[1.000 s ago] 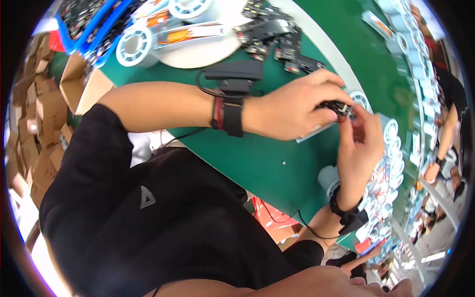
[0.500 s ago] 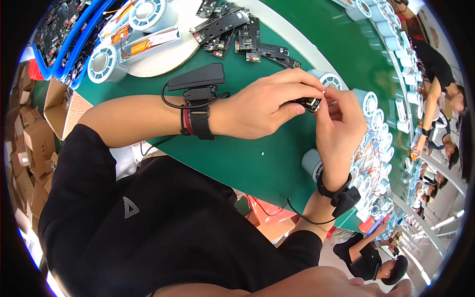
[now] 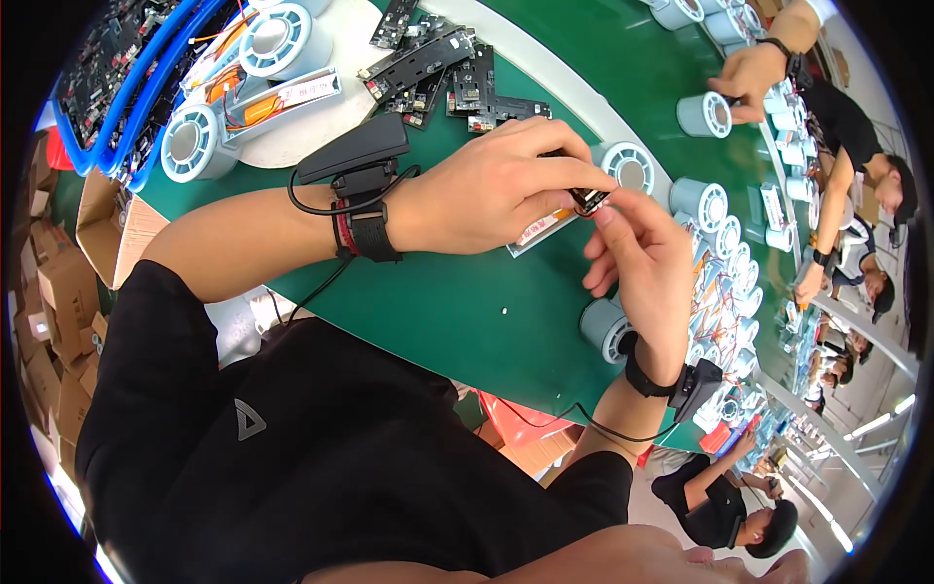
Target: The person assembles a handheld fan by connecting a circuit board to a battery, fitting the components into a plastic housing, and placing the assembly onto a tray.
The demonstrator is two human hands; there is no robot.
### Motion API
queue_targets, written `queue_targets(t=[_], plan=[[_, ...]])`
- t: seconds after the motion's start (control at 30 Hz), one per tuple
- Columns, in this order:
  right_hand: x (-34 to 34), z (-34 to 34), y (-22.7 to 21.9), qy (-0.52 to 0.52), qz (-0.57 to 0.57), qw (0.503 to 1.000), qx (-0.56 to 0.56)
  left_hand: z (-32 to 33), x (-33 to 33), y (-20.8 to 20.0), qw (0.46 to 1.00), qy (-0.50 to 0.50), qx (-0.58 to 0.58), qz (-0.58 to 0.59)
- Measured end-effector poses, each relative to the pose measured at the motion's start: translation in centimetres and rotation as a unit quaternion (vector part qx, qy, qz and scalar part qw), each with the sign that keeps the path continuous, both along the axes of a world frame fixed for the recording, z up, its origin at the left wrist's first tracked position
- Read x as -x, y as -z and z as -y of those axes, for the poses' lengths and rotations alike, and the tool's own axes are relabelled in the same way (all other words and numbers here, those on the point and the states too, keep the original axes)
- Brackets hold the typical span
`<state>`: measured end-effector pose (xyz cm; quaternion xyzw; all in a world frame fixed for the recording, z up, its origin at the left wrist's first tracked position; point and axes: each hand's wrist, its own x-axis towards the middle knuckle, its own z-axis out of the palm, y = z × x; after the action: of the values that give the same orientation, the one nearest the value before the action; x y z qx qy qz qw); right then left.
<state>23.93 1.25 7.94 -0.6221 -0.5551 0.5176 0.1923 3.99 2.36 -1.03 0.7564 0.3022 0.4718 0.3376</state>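
My left hand point(image 3: 486, 190) reaches in over the green table with its fingers closed on a small black circuit board point(image 3: 588, 200). My right hand point(image 3: 644, 258) meets it at the board's end, thumb and forefinger pinched together; what lies between those fingertips is too small to make out. Under my left hand, partly covered, shows a pale tray-shaped housing point(image 3: 533, 237) with an orange part and a printed label. One light-blue round unit point(image 3: 628, 167) stands just beyond my hands. Another light-blue round unit point(image 3: 605, 329) sits beside my right wrist.
Loose black circuit boards point(image 3: 423, 68) lie in a pile at the far side. Blue-edged trays point(image 3: 126, 117) of boards stand at left, near a white disc point(image 3: 292, 146) bearing assembled units. Many round units point(image 3: 725, 321) line the right. A co-worker's hand point(image 3: 751, 78) reaches over the belt.
Both hands have shifted slightly left, and my right hand's fingers have turned and spread more. The pale housing now shows beneath my left hand. A co-worker's hand has appeared at upper right beside a round unit.
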Motion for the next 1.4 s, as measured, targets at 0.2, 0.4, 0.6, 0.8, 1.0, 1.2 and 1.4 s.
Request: queue_targets(t=[0.2, 0.4, 0.6, 0.8, 1.0, 1.2, 1.4], plan=[[-0.8, -0.3, 1.0, -0.042, -0.074, 0.994, 0.065, -0.1, 0.1, 0.3, 0.999, 0.010, -0.039, 0.006], [-0.9, -0.1, 0.6, -0.012, -0.121, 0.990, 0.073, 0.1, 0.3, -0.2, 0.999, 0.031, -0.008, -0.001], [-1.3, -0.4, 1.5, -0.043, -0.136, 0.985, 0.100, 0.4, 0.7, -0.2, 0.999, 0.033, 0.042, 0.011], [-2.1, -0.3, 1.3, 0.007, -0.130, 0.990, 0.061, -0.2, 0.3, -0.1, 0.999, 0.037, 0.028, 0.020], [-2.5, -0.6, 1.8, -0.023, -0.134, 0.989, 0.065, -0.2, 0.3, 0.2, 0.994, 0.074, 0.061, 0.060], [-2.8, -0.4, 1.7, -0.058, -0.131, 0.988, 0.062, -0.2, 0.2, 0.2, 0.992, 0.095, 0.049, 0.064], [-2.9, -0.4, 1.9, -0.046, -0.138, 0.988, 0.047, -0.2, -0.1, 0.5, 0.996, 0.055, -0.045, 0.049]])
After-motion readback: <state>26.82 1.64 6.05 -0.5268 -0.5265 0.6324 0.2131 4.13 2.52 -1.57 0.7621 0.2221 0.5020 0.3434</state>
